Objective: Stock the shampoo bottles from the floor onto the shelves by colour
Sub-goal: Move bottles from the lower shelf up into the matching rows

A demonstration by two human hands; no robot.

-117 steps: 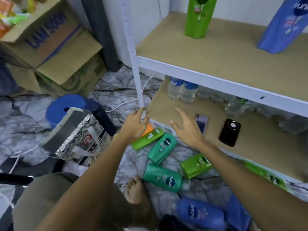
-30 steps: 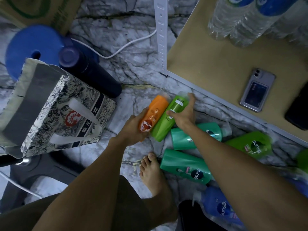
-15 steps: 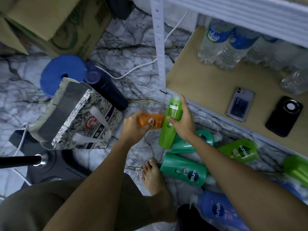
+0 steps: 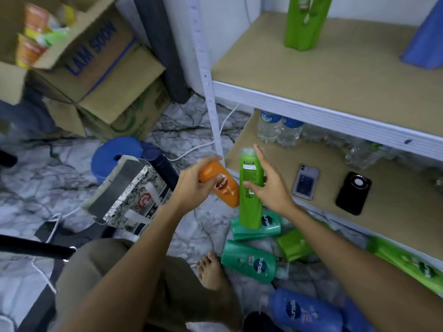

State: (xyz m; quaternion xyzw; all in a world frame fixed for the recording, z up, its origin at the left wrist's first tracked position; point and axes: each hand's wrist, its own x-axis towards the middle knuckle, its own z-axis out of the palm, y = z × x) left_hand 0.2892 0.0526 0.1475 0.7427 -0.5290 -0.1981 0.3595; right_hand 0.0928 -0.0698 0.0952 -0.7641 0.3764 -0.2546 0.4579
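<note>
My left hand (image 4: pixel 191 185) grips an orange shampoo bottle (image 4: pixel 221 185) lifted off the floor and tilted. My right hand (image 4: pixel 271 188) holds a light green shampoo bottle (image 4: pixel 251 188) upright beside it, thumb and fingers around its body. On the floor below lie two teal green bottles (image 4: pixel 254 263), more light green ones (image 4: pixel 412 264) and a blue bottle (image 4: pixel 309 312). On the upper shelf (image 4: pixel 335 75) stand a light green bottle (image 4: pixel 304 22) and a blue bottle (image 4: pixel 426 41).
The lower shelf (image 4: pixel 282 164) holds water bottles (image 4: pixel 278 128), a phone (image 4: pixel 305 182) and a black device (image 4: pixel 353 192). Left on the marble floor are a patterned paper bag (image 4: pixel 129 190), a blue stool (image 4: pixel 115 154), a dark flask and cardboard boxes (image 4: pixel 96 68). My bare foot (image 4: pixel 211 271) rests near the bottles.
Both hands have picked the orange and light green bottles off the floor and raised them. The view has tilted up, bringing the upper shelf back into sight.
</note>
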